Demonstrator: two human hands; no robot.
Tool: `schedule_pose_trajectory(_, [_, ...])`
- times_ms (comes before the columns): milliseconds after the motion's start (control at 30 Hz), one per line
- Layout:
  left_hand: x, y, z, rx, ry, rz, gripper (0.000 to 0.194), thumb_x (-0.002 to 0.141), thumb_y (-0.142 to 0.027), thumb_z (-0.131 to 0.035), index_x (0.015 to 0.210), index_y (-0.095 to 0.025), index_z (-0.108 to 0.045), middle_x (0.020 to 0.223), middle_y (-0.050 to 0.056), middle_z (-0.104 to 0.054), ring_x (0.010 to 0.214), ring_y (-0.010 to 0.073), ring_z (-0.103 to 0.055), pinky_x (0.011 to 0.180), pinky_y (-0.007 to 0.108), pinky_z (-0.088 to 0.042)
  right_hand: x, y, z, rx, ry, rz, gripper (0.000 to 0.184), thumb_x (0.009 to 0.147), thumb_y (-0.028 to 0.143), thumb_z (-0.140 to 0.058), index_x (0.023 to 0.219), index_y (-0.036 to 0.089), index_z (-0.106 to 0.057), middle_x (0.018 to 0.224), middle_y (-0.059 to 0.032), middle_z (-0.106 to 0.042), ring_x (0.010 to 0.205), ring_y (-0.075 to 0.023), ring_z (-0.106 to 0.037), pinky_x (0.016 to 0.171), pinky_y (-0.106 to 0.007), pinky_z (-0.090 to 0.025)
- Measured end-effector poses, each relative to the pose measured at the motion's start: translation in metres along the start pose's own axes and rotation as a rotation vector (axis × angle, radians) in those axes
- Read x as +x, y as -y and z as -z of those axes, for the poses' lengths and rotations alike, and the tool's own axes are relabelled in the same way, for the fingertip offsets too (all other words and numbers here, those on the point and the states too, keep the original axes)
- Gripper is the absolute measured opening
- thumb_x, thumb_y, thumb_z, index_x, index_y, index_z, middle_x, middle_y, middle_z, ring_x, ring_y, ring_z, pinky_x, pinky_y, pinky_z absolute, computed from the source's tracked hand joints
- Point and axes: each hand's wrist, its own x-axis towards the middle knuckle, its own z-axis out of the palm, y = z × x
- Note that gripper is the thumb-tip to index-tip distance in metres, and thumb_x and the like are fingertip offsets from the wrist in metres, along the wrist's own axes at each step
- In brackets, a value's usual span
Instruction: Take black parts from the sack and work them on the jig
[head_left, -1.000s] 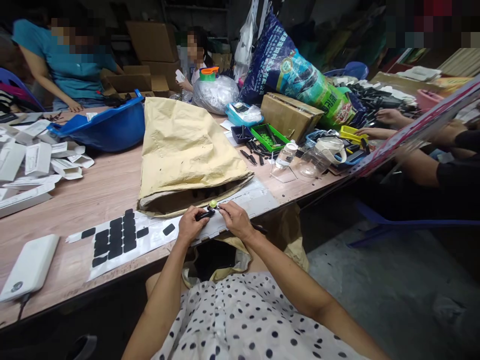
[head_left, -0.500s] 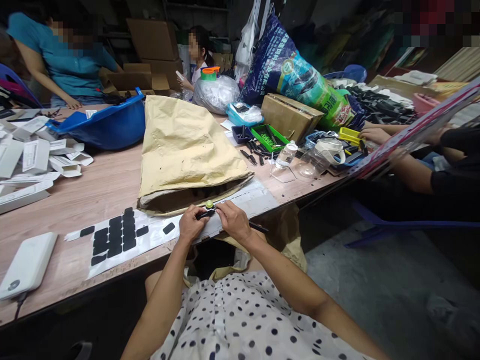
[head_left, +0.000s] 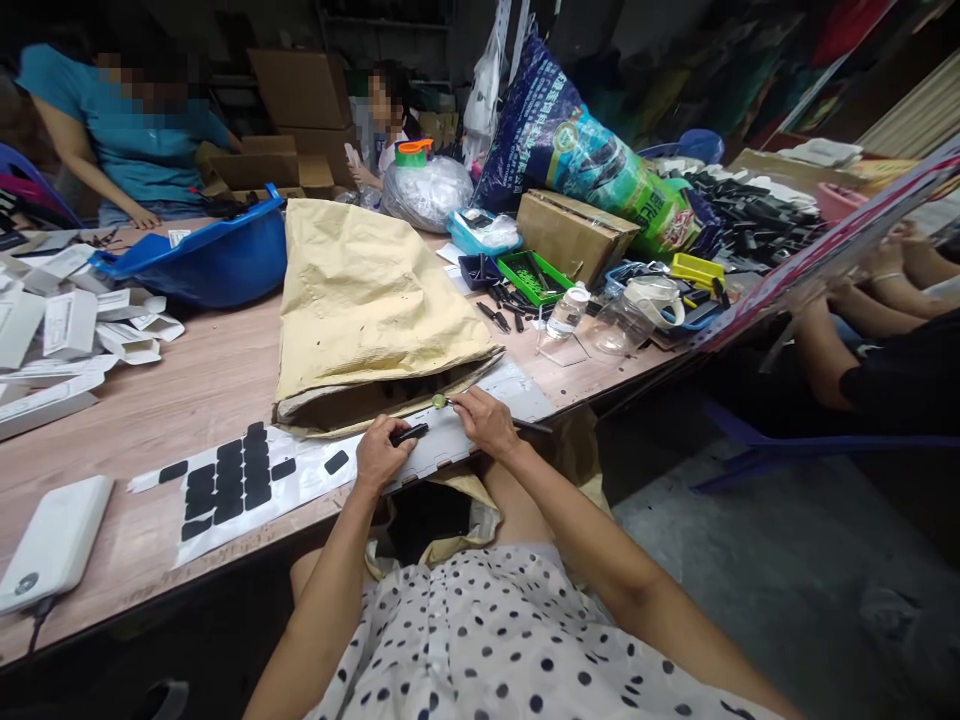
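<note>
My left hand is closed around a small, long black plastic piece, whose end points right over the white sheet. My right hand pinches a thin dark tool; its shaft shows behind the hand. Just past the right fingertips is a small round yellow-green piece; I cannot tell whether it is part of the tool. The two hands are a little apart at the table's front edge. Left of them, rounded black pads lie in rows on a white backing sheet.
A large tan paper sack lies just beyond my hands, mouth toward me. White boxes, a blue basin and a white power bank stand left. A green tray and bottle are right. Other people sit around.
My right hand has moved right and slightly away from me, apart from the black piece, and the yellow-green piece has shifted the same way. My left hand still holds the black piece.
</note>
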Motion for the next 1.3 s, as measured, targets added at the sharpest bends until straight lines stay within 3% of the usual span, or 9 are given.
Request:
schedule_pose_trajectory(200, [-0.002, 0.0, 0.0, 0.05, -0.002, -0.025, 0.013, 0.073, -0.03, -0.07, 0.086, -0.026, -0.07, 0.084, 0.0, -0.061, 0.084, 0.0201, -0.062, 0.076, 0.03, -0.049, 0.009, -0.035, 0.004, -0.065, 0.133, 0.181, 0.016, 0.094, 0.021, -0.057, 0.102, 0.024, -0.07, 0.094, -0.0061, -0.065, 0.09, -0.0214, -0.054, 0.08, -0.031, -0.041])
schedule_pose_trajectory(533, [-0.002, 0.006, 0.007, -0.004, 0.022, -0.105, 0.017, 0.081, -0.04, -0.061, 0.084, -0.025, -0.069, 0.083, 0.001, -0.063, 0.085, 0.0213, -0.061, 0.079, 0.032, -0.049, 0.006, -0.032, -0.003, -0.047, 0.076, 0.12, 0.012, 0.089, 0.024, -0.062, 0.098, 0.023, -0.07, 0.094, -0.0063, -0.063, 0.092, -0.0229, -0.051, 0.084, -0.034, -0.041])
schedule_pose_trajectory(667, [-0.031, -0.009, 0.009, -0.072, 0.068, -0.214, 0.022, 0.087, -0.041, -0.055, 0.089, -0.024, -0.069, 0.087, 0.004, -0.067, 0.087, 0.0228, -0.061, 0.083, 0.035, -0.051, 0.008, -0.032, -0.004, -0.046, 0.061, 0.116, 0.011, 0.087, 0.024, -0.064, 0.096, 0.022, -0.07, 0.094, -0.0062, -0.063, 0.091, -0.0226, -0.052, 0.084, -0.034, -0.042])
schedule_pose_trajectory(800, [-0.081, -0.02, -0.006, -0.129, 0.275, -0.296, 0.026, 0.092, -0.042, -0.051, 0.098, -0.025, -0.07, 0.088, 0.006, -0.07, 0.083, 0.0215, -0.065, 0.079, 0.033, -0.053, 0.007, -0.032, -0.007, -0.05, 0.051, 0.107, 0.01, 0.086, 0.023, -0.065, 0.095, 0.022, -0.07, 0.093, -0.0061, -0.064, 0.091, -0.0227, -0.052, 0.083, -0.034, -0.042])
schedule_pose_trajectory(933, [-0.111, -0.008, -0.034, 0.004, 0.408, -0.082, 0.025, 0.092, -0.036, -0.049, 0.099, -0.025, -0.07, 0.096, 0.005, -0.073, 0.086, 0.0209, -0.07, 0.08, 0.031, -0.053, 0.007, -0.031, -0.008, -0.05, 0.05, 0.103, 0.011, 0.085, 0.023, -0.066, 0.095, 0.022, -0.07, 0.094, -0.0063, -0.064, 0.091, -0.0227, -0.053, 0.083, -0.034, -0.043])
schedule_pose_trajectory(1067, [-0.115, 0.014, -0.051, 0.25, 0.512, 0.224, 0.025, 0.089, -0.027, -0.052, 0.105, -0.022, -0.071, 0.105, 0.01, -0.076, 0.1, 0.0253, -0.071, 0.083, 0.033, -0.052, 0.008, -0.031, -0.007, -0.046, 0.052, 0.103, 0.01, 0.086, 0.023, -0.065, 0.095, 0.022, -0.07, 0.093, -0.006, -0.063, 0.091, -0.0227, -0.052, 0.084, -0.034, -0.043])
schedule_pose_trajectory(1133, [-0.113, 0.017, -0.05, 0.278, 0.576, 0.225, 0.021, 0.085, -0.026, -0.058, 0.099, -0.023, -0.073, 0.101, 0.011, -0.077, 0.098, 0.0265, -0.072, 0.079, 0.033, -0.052, 0.008, -0.031, -0.006, -0.045, 0.053, 0.105, 0.01, 0.086, 0.024, -0.064, 0.095, 0.023, -0.07, 0.092, -0.0061, -0.063, 0.09, -0.0228, -0.052, 0.083, -0.034, -0.043])
schedule_pose_trajectory(1200, [-0.107, 0.009, -0.041, 0.187, 0.598, 0.139, 0.015, 0.081, -0.027, -0.061, 0.089, -0.024, -0.073, 0.092, 0.007, -0.078, 0.088, 0.0251, -0.072, 0.074, 0.031, -0.051, 0.008, -0.031, -0.006, -0.044, 0.053, 0.106, 0.011, 0.087, 0.025, -0.064, 0.095, 0.023, -0.07, 0.092, -0.0062, -0.063, 0.09, -0.023, -0.052, 0.083, -0.034, -0.043])
schedule_pose_trajectory(1300, [-0.079, -0.012, -0.019, -0.043, 0.424, 0.043, 0.019, 0.082, -0.035, -0.058, 0.084, -0.024, -0.073, 0.077, 0.002, -0.075, 0.071, 0.0205, -0.068, 0.068, 0.03, -0.051, 0.007, -0.031, -0.007, -0.048, 0.046, 0.101, 0.011, 0.086, 0.025, -0.064, 0.095, 0.023, -0.07, 0.092, -0.0062, -0.062, 0.091, -0.0233, -0.052, 0.083, -0.034, -0.042])
